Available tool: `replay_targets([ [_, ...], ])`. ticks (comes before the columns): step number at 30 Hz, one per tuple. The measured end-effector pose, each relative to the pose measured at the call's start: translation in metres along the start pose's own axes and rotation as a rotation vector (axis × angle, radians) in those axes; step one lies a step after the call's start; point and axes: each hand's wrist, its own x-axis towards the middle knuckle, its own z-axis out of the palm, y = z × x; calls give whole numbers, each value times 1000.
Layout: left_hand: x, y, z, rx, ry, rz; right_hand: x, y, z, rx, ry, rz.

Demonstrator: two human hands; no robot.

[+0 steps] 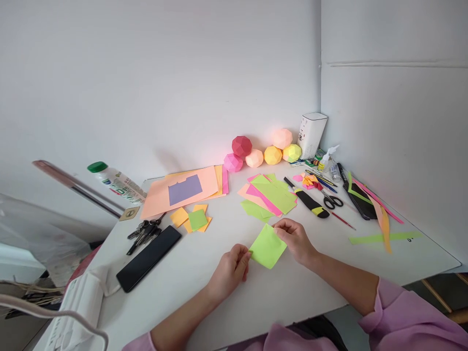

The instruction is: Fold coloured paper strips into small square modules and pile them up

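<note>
A square of light green paper [268,247] is held between my two hands over the front of the white table. My left hand [233,265] pinches its left corner between thumb and fingers. At its upper right edge, my right hand [295,237] grips the paper the same way. Just behind it lies a loose pile of green, pink and peach paper pieces [274,194]. Left of my hands, a small green square [198,220] rests on several orange squares [179,217].
Faceted paper balls [272,155] line the wall. A utility knife [310,203], scissors [331,200], glue bottle [323,162] and paper strips [383,238] lie to the right. Peach sheets [153,201], keys [145,234], a black phone [149,258] and a white bottle [119,183] are left.
</note>
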Motion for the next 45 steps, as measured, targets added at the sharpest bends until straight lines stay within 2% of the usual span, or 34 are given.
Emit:
replay_targets([
  [3,1,1,0,-110,-57,-5,0,-1,-1,-11,4,-5],
  [7,4,3,3,-394,-187,-19,-3,-6,1,4,4,-19],
  [9,5,3,5,-486,-212,-5,-5,-9,3,11,-9,-19],
  [13,5,0,7,-523,-146,-6,-7,-10,7,21,-33,-23],
  [19,6,-1,6,-496,-35,-68,-5,-4,2,-6,48,-52],
  [25,5,2,4,-578,-16,-54,-4,-6,2,-2,70,-33],
  [30,6,-3,4,-625,34,-17,-4,-8,3,2,92,-31],
  [37,2,0,1,-538,68,111,-4,-8,3,38,69,-4],
  [45,-1,2,1,-501,87,147,-4,-8,2,34,86,-11],
])
